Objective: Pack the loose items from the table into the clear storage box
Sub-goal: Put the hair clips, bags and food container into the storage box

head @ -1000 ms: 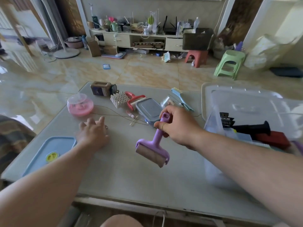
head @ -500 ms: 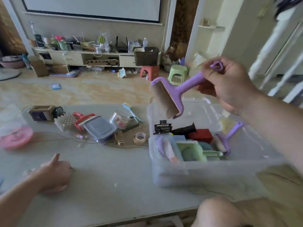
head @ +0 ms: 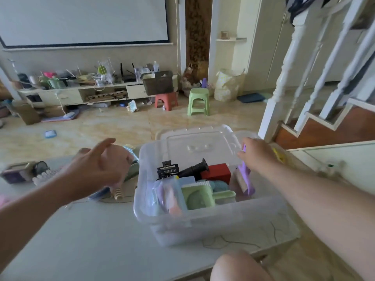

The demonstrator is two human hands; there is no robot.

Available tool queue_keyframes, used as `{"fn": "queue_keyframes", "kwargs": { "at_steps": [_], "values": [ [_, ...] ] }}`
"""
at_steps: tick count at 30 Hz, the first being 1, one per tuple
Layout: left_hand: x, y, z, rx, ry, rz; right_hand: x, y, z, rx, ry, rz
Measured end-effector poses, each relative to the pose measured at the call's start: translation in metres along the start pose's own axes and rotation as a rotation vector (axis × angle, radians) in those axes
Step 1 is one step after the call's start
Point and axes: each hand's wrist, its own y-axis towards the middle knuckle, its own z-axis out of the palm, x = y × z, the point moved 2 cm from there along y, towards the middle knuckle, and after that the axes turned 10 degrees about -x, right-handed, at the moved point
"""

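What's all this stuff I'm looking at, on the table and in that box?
Clear plastic storage box: 1, transparent, on the grey table.
Purple lint roller: 1, purple, inside box, right end.
Red rectangular block: 1, red, box back.
Black ribbed handle: 1, black, box back.
Black hair clip: 1, black, box back-left.
Green plastic scoop: 1, pale green, box middle.
Clear lid: 1, transparent, behind box.
Left hand: open, above table items.
Right hand: gripping roller handle.

Bare forearms (head: 324, 201), no sleeves; a bare knee (head: 239, 266).
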Motion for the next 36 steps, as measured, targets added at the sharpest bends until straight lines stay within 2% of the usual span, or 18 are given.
{"fn": "queue_keyframes", "kwargs": {
  "at_steps": [3,5,11,15,17,19,21,23,25,27,29,32,34,36],
  "values": [
    [-0.087,-0.003,0.011,0.06,-0.066,0.044,-0.006,0.014,0.021,0.065,0.0,0.02],
    [-0.121,-0.003,0.033,0.119,-0.105,0.079,-0.01,0.024,0.03,0.089,0.028,0.025],
    [-0.165,0.006,0.11,0.213,-0.108,0.174,-0.021,0.036,0.046,0.147,-0.003,0.034],
    [-0.169,0.01,0.151,0.252,-0.009,0.197,-0.012,0.035,0.046,0.249,-0.159,-0.018],
    [-0.169,0.013,0.162,0.287,0.071,0.202,-0.001,0.03,0.039,0.232,-0.273,-0.069],
    [-0.164,0.018,0.166,0.299,0.109,0.189,0.014,0.025,0.031,0.085,-0.33,-0.22],
    [-0.157,0.024,0.164,0.285,0.09,0.165,0.034,0.018,0.024,0.04,-0.225,-0.402],
    [-0.152,0.026,0.161,0.285,0.078,0.158,0.057,0.009,0.019,0.281,0.023,-0.453],
    [-0.149,0.027,0.159,0.286,0.051,0.114,0.074,-0.002,0.017,0.588,0.238,-0.382],
    [-0.144,0.027,0.156,0.262,-0.078,0.008,0.08,-0.009,0.017,0.73,0.378,-0.327],
    [-0.139,0.031,0.154,0.199,-0.282,-0.112,0.08,-0.011,0.016,0.664,0.422,-0.373],
    [-0.136,0.038,0.151,0.128,-0.456,-0.253,0.078,-0.011,0.013,0.423,0.419,-0.521],
    [-0.139,0.038,0.153,0.203,-0.609,-0.315,0.078,-0.012,0.01,0.342,0.443,-0.598],
    [-0.139,0.033,0.16,0.276,-0.737,-0.398,0.075,-0.01,0.004,0.366,0.432,-0.573]
  ]
}}
